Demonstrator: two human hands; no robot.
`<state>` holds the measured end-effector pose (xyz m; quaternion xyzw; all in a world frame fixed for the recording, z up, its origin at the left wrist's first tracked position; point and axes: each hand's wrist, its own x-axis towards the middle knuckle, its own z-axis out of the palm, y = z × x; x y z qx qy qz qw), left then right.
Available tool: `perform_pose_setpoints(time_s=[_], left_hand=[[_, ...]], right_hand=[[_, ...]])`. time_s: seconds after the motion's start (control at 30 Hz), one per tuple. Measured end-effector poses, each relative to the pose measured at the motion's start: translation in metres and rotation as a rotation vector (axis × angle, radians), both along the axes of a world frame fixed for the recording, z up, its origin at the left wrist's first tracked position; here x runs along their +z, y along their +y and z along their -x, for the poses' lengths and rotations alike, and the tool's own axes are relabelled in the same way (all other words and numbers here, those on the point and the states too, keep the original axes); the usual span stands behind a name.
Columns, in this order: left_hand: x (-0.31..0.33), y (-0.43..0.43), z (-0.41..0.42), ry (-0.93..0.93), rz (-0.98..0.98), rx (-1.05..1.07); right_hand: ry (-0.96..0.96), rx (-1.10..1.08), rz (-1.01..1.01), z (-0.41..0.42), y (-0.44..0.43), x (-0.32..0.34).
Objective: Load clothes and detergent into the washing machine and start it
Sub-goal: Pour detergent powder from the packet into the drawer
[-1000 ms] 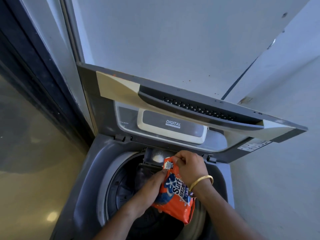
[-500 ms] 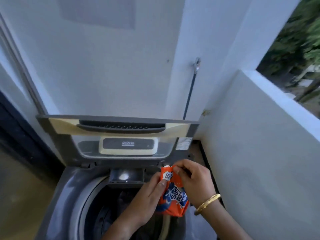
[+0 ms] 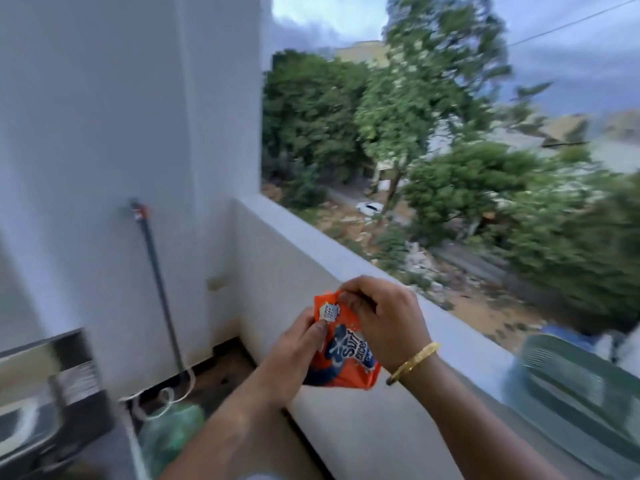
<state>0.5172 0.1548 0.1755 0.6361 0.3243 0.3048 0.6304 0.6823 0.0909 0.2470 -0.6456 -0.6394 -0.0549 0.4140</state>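
Note:
An orange detergent packet (image 3: 346, 358) with blue lettering is held upright in both hands in front of the balcony wall. My left hand (image 3: 294, 355) grips its left side, thumb on the front. My right hand (image 3: 384, 323), with a gold bangle on the wrist, pinches the packet's top right corner. Only a blurred corner of the washing machine (image 3: 45, 393), with its raised lid, shows at the bottom left; the drum is out of view.
A low white parapet (image 3: 346, 268) runs diagonally to the right, with trees and ground beyond. A green basket (image 3: 581, 393) sits on the parapet at the right. A tap with a dark hose (image 3: 156, 271) hangs on the wall; a green bag (image 3: 173, 434) lies below.
The view has swung right, away from the washing machine toward the parapet and trees. Both hands have carried the packet away from over the drum, keeping the same grip.

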Motion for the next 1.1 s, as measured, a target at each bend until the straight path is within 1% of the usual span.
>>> perform_pose_setpoints(time_s=[0.13,0.27,0.33,0.5,0.57,0.7,0.83,0.9,1.1], left_hand=[[0.027,-0.008,-0.110,0.000,-0.090,-0.165],[0.048,-0.027,-0.200,-0.002,-0.168,-0.318],[0.056,-0.039,-0.241,-0.017,-0.195,-0.372],[0.050,-0.059,-0.323,-0.008,-0.274,-0.485],[0.043,-0.066,-0.347,0.010,-0.350,-0.491],[0.023,-0.074,-0.381,0.118,-0.596,-0.405],[0.004,-0.078,-0.399,0.214,-0.726,-0.355],[0.002,-0.079,-0.405,0.255,-0.766,-0.343],[-0.006,-0.084,-0.406,0.354,-0.857,-0.339]], right_hand=[[-0.043,-0.150,-0.064,-0.094,-0.039,0.028],[-0.069,-0.286,-0.135,-0.170,-0.076,0.045],[-0.068,-0.351,-0.139,-0.203,-0.096,0.050],[-0.039,-0.473,-0.124,-0.271,-0.136,0.042],[-0.027,-0.514,-0.089,-0.291,-0.149,0.033],[-0.049,-0.579,0.029,-0.317,-0.169,0.003],[-0.058,-0.624,0.163,-0.330,-0.174,-0.031],[-0.038,-0.633,0.202,-0.334,-0.173,-0.040],[-0.012,-0.642,0.235,-0.336,-0.176,-0.058]])
